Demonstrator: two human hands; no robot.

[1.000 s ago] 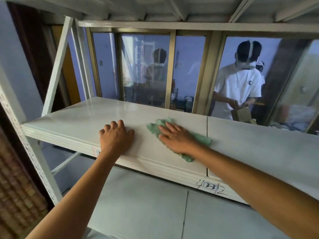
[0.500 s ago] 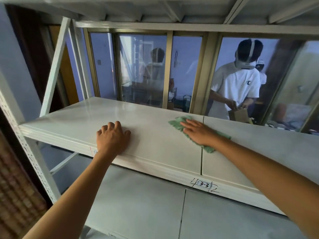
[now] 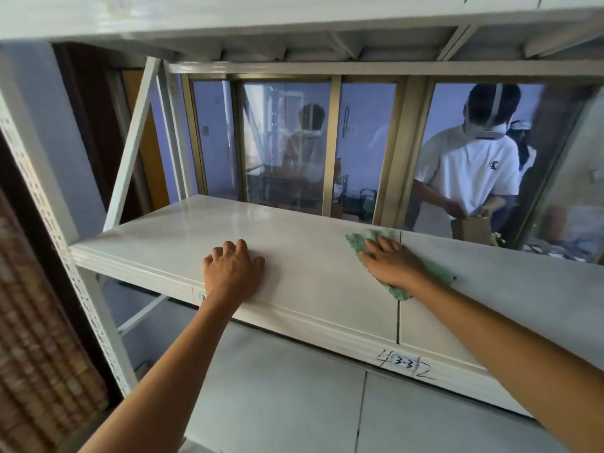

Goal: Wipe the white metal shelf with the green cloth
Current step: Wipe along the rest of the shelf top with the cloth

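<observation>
Head view: the right hand (image 3: pixel 390 263) presses flat, fingers straight, on the green cloth (image 3: pixel 397 291), which lies on the white shelf (image 3: pixel 304 256) just beside the seam (image 3: pixel 398 317) between 2 panels; the left hand (image 3: pixel 232 273) rests on the shelf near its front edge, fingers loosely bent, holding nothing; a label (image 3: pixel 405 362) reads 3-3.

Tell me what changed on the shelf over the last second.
The right hand slid the green cloth rightward and toward the back, from the left panel to the seam between panels, which the cloth now straddles. It presses the cloth flat throughout, with nothing taken up or let go. The left hand stayed resting on the white shelf near its front edge.
</observation>
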